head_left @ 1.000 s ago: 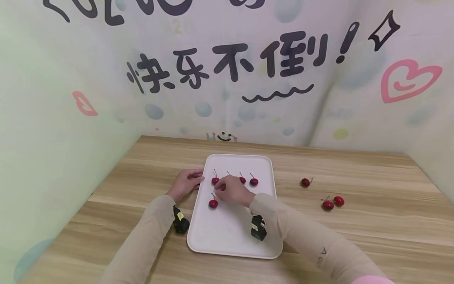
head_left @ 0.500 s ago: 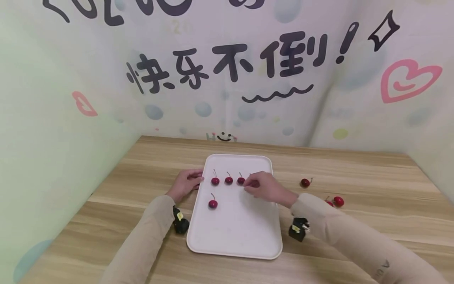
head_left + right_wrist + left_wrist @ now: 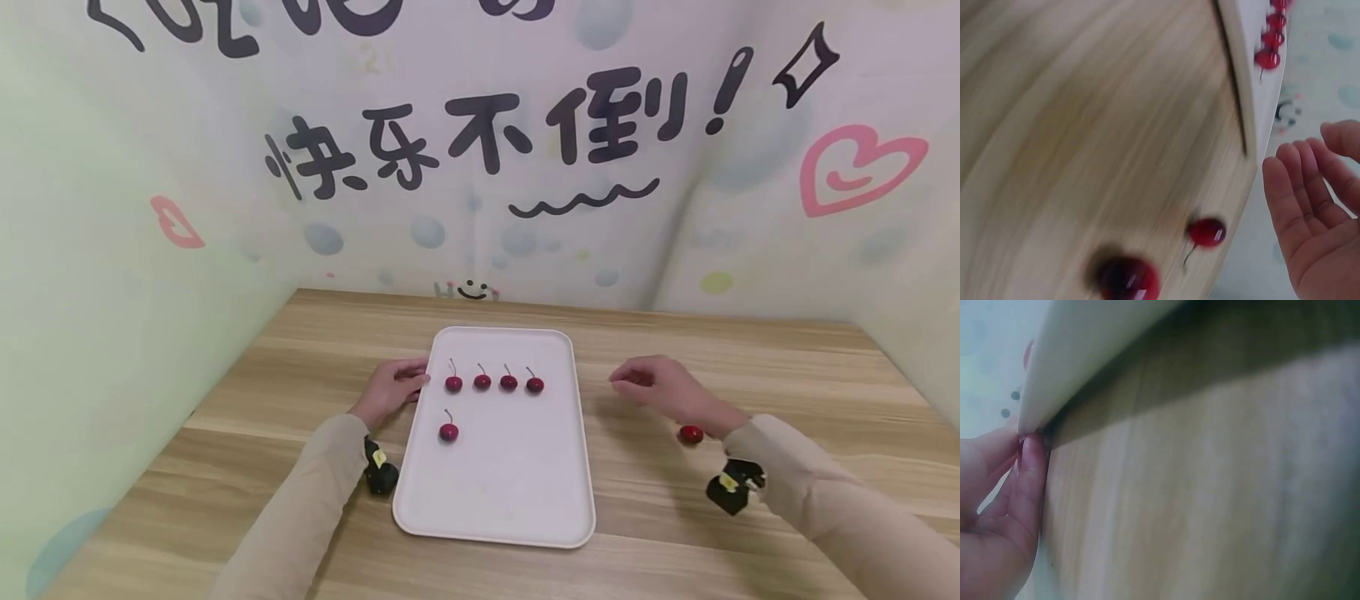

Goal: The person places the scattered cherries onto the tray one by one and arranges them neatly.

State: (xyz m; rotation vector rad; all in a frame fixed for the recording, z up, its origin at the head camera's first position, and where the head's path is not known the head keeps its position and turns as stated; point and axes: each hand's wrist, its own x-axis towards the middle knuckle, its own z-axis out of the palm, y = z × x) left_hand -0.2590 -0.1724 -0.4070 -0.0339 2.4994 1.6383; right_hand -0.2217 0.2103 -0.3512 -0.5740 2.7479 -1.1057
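You face a wood-grain table before a pale far backdrop with black lettering, a pink heart at right.

Counted one tray, one table, two hands; five cherries sat on the tray, at least two loose cherries lay off it.
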